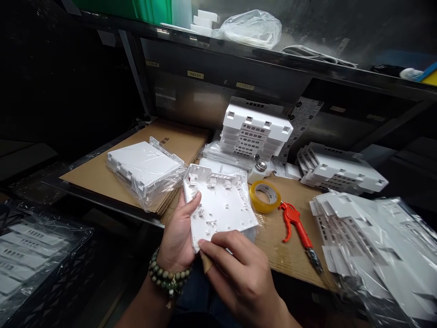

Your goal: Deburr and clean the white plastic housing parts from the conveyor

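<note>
A white plastic housing, with clips and small posts on its inner face, is held tilted over the table's front edge. My left hand grips its left side, the thumb lying over the rim. At the near left corner, the fingers of my right hand are closed on the edge. A small tan piece, perhaps tape or a finger wrap, shows by the right thumb; what it is I cannot tell. Just beyond the housing lies a roll of yellow tape, with a red air blow gun to its right.
White housings are stacked at the back, with another stack at right. Plastic-wrapped housings lie on cardboard at left and at front right. A metal-capped bottle stands behind the tape. A shelf spans above; a crate sits lower left.
</note>
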The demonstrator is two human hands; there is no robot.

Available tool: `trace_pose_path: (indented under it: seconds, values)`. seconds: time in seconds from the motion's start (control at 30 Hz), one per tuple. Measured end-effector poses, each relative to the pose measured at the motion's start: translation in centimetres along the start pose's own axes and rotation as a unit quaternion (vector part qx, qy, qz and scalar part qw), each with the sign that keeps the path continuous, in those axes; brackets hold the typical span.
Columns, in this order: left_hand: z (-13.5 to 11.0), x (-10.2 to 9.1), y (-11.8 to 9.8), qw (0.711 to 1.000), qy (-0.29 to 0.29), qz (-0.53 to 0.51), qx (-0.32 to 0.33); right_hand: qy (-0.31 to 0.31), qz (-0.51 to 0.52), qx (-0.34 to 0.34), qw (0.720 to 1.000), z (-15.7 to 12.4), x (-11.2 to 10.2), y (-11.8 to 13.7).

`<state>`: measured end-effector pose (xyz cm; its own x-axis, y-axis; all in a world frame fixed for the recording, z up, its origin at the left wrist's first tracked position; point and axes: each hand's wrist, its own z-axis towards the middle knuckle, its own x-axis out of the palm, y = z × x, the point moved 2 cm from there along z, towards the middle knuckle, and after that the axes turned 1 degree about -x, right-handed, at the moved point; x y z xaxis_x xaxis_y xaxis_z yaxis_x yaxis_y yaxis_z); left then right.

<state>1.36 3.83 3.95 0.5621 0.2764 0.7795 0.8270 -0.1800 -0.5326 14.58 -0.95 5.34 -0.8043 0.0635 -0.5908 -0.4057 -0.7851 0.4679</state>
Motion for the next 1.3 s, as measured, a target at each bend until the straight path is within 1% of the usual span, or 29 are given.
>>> trace_pose_path:
  seconds: [0.1, 0.2, 0.27, 0.33, 0.4, 0.47, 0.57, 0.63, 0.7, 0.77, 0.83, 0.93, 1.0, 1.07, 1.1, 1.2, 1.27, 1.3]
  values:
    - [0.0, 0.1, -0.3, 1.0, -0.002, 0.001, 0.013, -0.006, -0.01, 0.013, 1.0, 0.0, -0.1, -0.1]
    - [0.0, 0.2, -0.2, 1.0, 0.004, -0.007, -0.005, -0.025, 0.003, 0.005, 1.0, 0.1, 0.4, 0.3]
    - [0.1, 0.1, -0.2, 1.0, 0.005, -0.007, -0.017, -0.017, 0.004, -0.007, 1.0, 0.1, 0.7, 0.3]
    - [0.3, -0.3, -0.6, 1.0, 0.002, -0.002, -0.016, -0.008, -0.002, 0.005, 1.0, -0.3, 0.4, -0.4]
    - [0.6, -1.2, -1.4, 1.0, -0.012, -0.003, -0.021, -0.023, -0.017, 0.046, 0.999, -1.2, -0.9, -2.0]
    - [0.8, -2.2, -2.4, 0.999, -0.015, -0.012, -0.037, -0.072, -0.053, 0.103, 0.991, -2.6, -3.0, -4.1]
    - [0.7, -3.3, -4.1, 0.998, 0.006, -0.041, -0.041, -0.161, -0.109, 0.193, 0.962, -4.7, -6.1, -6.8]
    - [0.3, -4.0, -5.0, 0.997, -0.001, -0.061, -0.045, -0.189, -0.112, 0.23, 0.948, -5.5, -7.2, -7.4]
    - [0.0, -4.9, -5.6, 0.995, -0.042, -0.06, -0.067, -0.187, -0.104, 0.223, 0.951, -5.7, -7.1, -7.2]
    - [-0.1, -6.1, -6.0, 0.99, -0.084, -0.025, -0.109, -0.178, -0.098, 0.185, 0.961, -5.3, -6.4, -6.7]
    - [-0.1, -7.4, -6.1, 0.985, -0.092, 0.012, -0.146, -0.167, -0.083, 0.15, 0.971, -4.7, -5.6, -6.3]
    - [0.3, -9.7, -6.1, 0.982, -0.05, 0.041, -0.177, -0.143, -0.074, 0.128, 0.979, -4.3, -5.0, -6.4]
    - [0.8, -11.3, -5.9, 0.977, -0.026, 0.035, -0.209, -0.141, -0.083, 0.131, 0.978, -4.5, -5.1, -6.6]
    - [1.5, -12.7, -5.9, 0.97, -0.002, -0.004, -0.244, -0.147, -0.08, 0.127, 0.978, -4.8, -5.1, -6.8]
    - [1.8, -13.3, -6.0, 0.968, 0.017, -0.036, -0.25, -0.145, -0.074, 0.121, 0.979, -5.0, -5.1, -6.9]
    - [2.5, -14.7, -6.6, 0.958, 0.071, -0.142, -0.238, -0.104, -0.076, 0.106, 0.986, -5.3, -5.2, -7.8]
    - [2.6, -15.4, -6.6, 0.953, 0.069, -0.163, -0.246, -0.094, -0.098, 0.117, 0.984, -5.1, -5.6, -8.6]
    - [2.5, -15.7, -6.5, 0.952, 0.057, -0.152, -0.26, -0.105, -0.105, 0.126, 0.981, -4.8, -6.0, -8.9]
